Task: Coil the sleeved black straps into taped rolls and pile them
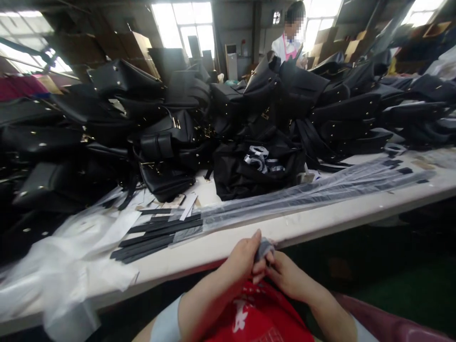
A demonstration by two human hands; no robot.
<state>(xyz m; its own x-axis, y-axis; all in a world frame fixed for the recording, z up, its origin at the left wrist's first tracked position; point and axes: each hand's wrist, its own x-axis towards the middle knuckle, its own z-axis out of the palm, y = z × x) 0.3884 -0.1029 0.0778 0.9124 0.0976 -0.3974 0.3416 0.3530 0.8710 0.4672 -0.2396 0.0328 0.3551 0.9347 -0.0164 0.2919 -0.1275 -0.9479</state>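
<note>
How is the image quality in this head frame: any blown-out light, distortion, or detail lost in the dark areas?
Head view: the windows at the back are blown out to white; the black bags merge into dark masses with little seam detail; wide-angle distortion bends the table edge; the plastic sleeves show a mild sheen; both hands on the small grey piece are evenly lit and reasonably sharp.

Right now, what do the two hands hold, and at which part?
Both hands, left and right, pinch a small grey strip at its lower end; its top shows above the fingers.
</note>
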